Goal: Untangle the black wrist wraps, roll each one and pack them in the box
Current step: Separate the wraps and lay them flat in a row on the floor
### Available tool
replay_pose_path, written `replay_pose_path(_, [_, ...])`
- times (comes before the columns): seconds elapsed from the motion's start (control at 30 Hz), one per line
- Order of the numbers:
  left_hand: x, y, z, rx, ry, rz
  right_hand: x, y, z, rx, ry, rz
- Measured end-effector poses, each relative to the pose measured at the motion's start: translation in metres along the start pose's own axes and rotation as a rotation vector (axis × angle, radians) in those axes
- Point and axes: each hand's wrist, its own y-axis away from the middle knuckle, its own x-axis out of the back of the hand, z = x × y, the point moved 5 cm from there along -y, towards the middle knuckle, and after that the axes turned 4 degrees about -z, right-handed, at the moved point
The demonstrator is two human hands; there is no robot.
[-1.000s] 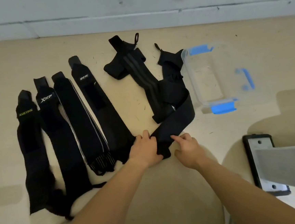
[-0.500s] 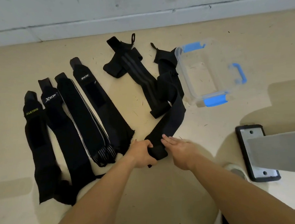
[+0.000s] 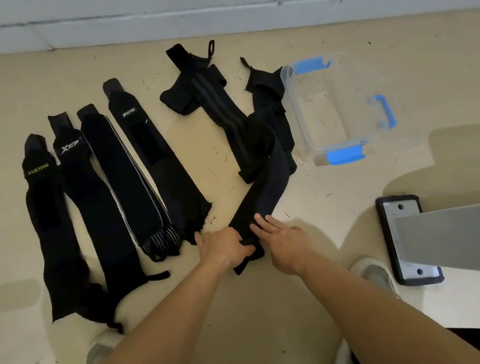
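Your right hand [image 3: 284,241] has flattened onto the wrap [image 3: 263,197], fingers straight, while your left hand [image 3: 224,248] curls round its near end on the floor [image 3: 323,218]; its length runs away toward the box [image 3: 293,113]

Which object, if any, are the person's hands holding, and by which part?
The left hand grips a black wrist wrap by its near end. The right hand only presses flat fingers on it beside that grip.

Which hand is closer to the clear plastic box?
Right. The right hand rests on the wrap, short of the box and to its left; the left hand grips the wrap's end farther left.
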Motion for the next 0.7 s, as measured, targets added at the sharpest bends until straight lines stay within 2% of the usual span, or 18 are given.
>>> replay_pose_path(0.13, [0.010,0.014,0.004,-0.194,0.106,0.137,0.002,-0.001,0.002,-0.005,-0.007,-0.028])
replay_pose_path(0.2, [0.022,0.027,0.007,-0.304,0.145,0.096,0.003,0.001,0.002,-0.001,0.009,-0.039])
replay_pose_path(0.3, [0.054,0.047,0.014,-0.427,0.378,0.042,0.012,0.007,-0.002,-0.022,-0.024,-0.068])
replay_pose_path(0.43, [0.091,0.065,0.011,-0.386,0.542,0.088,0.037,0.009,-0.009,-0.055,-0.263,-0.063])
replay_pose_path(0.6, [0.134,0.090,0.011,-0.351,0.925,0.206,0.083,0.027,-0.005,0.014,-0.777,0.183])
replay_pose_path(0.7, [0.169,0.107,0.014,-0.309,1.125,0.274,0.116,0.058,-0.003,0.117,-1.083,0.175])
